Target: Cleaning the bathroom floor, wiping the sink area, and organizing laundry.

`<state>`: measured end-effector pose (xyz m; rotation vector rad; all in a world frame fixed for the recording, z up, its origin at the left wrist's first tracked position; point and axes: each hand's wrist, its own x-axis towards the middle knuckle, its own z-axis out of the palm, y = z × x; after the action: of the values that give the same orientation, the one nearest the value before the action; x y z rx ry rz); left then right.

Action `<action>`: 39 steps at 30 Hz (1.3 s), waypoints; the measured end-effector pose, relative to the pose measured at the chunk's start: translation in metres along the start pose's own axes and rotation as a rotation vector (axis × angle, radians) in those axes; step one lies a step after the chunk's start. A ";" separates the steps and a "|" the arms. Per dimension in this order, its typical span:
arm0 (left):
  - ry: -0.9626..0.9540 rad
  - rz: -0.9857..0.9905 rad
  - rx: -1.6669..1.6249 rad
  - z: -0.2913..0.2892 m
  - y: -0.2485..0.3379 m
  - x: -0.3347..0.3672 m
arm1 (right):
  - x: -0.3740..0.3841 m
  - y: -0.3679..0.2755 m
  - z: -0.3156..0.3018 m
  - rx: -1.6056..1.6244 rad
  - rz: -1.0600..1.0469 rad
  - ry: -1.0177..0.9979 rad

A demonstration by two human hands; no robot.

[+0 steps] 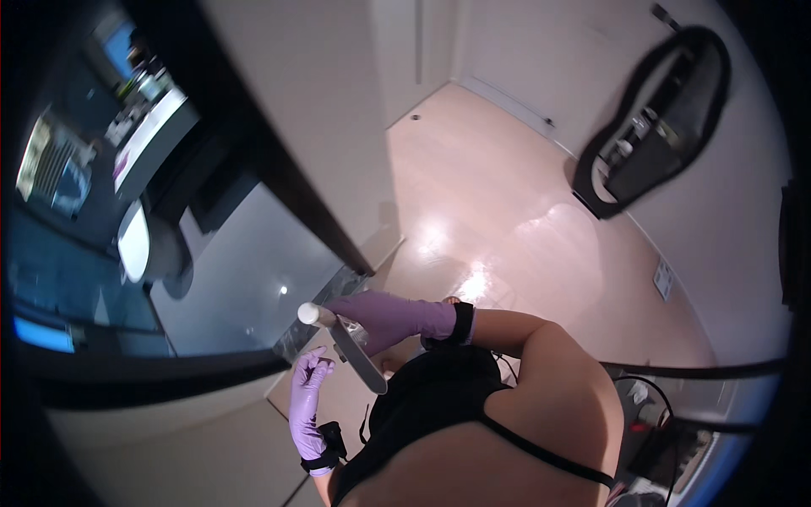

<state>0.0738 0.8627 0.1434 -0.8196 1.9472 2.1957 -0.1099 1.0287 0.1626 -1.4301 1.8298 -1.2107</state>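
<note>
My right hand [380, 319], in a purple glove, is closed on a tool with a white rounded end [311, 315] and a long flat grey bar [365, 365]. The bar slants down toward my body. Something clear and shiny shows beside the bar, too small to make out. Just left of the bar, my left hand [307, 390], also gloved in purple, is raised with its fingers bent and slightly apart. Nothing shows between them, and the hand seems apart from the tool. Both wrists wear black straps.
On the left, a dark-framed doorway [296, 182] opens onto a room with a white toilet [135, 241] and a white counter [152, 139] bearing several items. A black-framed mirror [585, 190] stands by the right wall. Pale floor [490, 194] stretches ahead. A cable [672, 414] curves at lower right.
</note>
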 end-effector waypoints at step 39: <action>0.237 0.340 0.531 0.266 0.086 0.155 | -0.055 0.082 -0.367 -0.078 0.029 -0.504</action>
<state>-0.1805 1.0558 0.1622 -0.7232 2.7824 1.6223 -0.4332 1.2050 0.2558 -1.5709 1.5489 -0.6838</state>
